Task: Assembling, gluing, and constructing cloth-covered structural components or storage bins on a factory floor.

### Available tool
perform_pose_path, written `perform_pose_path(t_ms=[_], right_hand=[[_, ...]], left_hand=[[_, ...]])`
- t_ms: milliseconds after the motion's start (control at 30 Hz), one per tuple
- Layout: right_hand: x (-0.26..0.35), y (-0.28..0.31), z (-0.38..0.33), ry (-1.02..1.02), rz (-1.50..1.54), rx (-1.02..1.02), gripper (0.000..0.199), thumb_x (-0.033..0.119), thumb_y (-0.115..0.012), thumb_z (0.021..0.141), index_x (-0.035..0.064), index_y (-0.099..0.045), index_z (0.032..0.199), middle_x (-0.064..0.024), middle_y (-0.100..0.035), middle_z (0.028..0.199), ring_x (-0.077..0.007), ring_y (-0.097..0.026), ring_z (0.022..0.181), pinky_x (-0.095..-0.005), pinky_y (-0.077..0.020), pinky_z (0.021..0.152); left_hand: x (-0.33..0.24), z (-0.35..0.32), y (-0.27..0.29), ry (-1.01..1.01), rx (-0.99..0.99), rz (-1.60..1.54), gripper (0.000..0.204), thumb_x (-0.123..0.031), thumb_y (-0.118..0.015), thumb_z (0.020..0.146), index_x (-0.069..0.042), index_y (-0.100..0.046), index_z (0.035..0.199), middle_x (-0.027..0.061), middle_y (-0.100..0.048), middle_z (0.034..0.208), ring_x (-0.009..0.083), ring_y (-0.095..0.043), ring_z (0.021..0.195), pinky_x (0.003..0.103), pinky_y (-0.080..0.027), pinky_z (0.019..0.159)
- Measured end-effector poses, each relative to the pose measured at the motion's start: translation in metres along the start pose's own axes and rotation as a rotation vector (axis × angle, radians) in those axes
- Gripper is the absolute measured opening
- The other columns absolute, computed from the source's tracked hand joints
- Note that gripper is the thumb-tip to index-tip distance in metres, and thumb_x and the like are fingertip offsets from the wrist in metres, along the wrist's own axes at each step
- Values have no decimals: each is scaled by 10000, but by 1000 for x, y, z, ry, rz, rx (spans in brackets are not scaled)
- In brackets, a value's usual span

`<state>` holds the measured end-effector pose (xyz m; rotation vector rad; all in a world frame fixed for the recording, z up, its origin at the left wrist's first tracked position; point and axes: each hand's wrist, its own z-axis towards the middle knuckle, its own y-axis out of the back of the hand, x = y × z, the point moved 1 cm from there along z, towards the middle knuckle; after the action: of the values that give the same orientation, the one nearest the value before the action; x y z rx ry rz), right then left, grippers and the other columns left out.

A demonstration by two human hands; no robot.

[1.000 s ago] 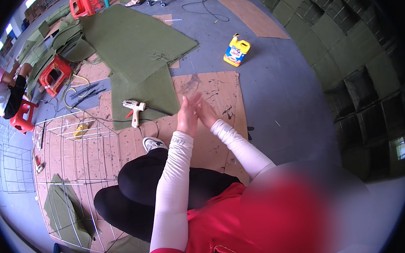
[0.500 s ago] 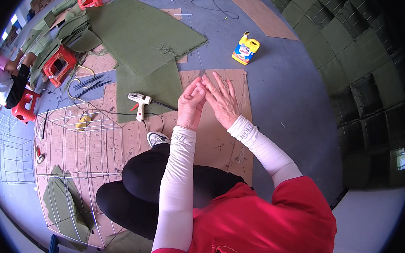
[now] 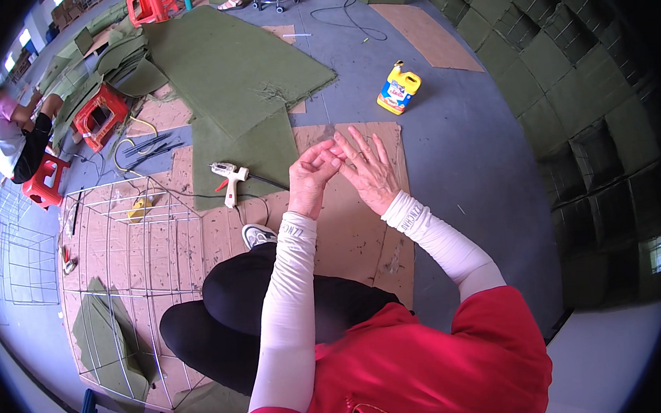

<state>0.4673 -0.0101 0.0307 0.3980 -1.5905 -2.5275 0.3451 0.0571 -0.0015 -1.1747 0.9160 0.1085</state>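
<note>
A seated person in a red top and white arm sleeves holds both hands up over a brown cardboard sheet at the centre of the frame. The left hand is curled, its fingertips bunched and touching the fingers of the right hand, which is spread open, palm toward the camera; whether anything is pinched between them cannot be told. Neither hand grips a tool. Just left of the hands, a white glue gun lies on the cardboard at the edge of a green felt sheet, its dark cord trailing toward the hands. A larger piece of green felt spreads across the upper middle. A wire mesh frame rests on cardboard at the left, with a folded green scrap at the lower left. A yellow jug stands on the grey floor at the upper right. At the far left, another person sits beside red plastic stools.
</note>
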Motion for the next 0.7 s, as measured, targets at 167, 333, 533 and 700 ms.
perform_pose_path(t_ms=[167,333,533,700], right_hand=[[-1,2,-2,14,-86,63,394,95,-538,718,191,-535,1100,-53,-217,1397,-269,-182,1299,-533,-191,1009],[2,5,1,36,-35,30,447,95,-531,723,208,-503,1154,-51,-226,1392,-268,-195,1294,-542,-206,998],[3,4,2,59,-78,16,482,120,-527,734,216,-464,1203,-62,-261,1374,-272,-216,1285,-551,-237,986],[-4,4,1,123,-64,81,322,141,-533,735,143,-526,1057,-75,-240,1379,-274,-206,1287,-547,-231,994]], left_hand=[[4,1,1,-16,-40,28,298,21,-587,771,27,-517,1061,115,-612,937,183,-602,857,289,-478,787],[5,1,3,-30,-80,56,241,-59,-561,817,23,-531,1042,113,-620,907,183,-610,832,289,-485,761],[7,0,10,41,-84,-118,292,-163,-488,877,31,-497,1095,110,-612,916,185,-604,846,299,-482,768],[11,3,12,95,-80,90,320,-31,-544,814,35,-481,1121,72,-589,947,166,-583,862,297,-483,774]])
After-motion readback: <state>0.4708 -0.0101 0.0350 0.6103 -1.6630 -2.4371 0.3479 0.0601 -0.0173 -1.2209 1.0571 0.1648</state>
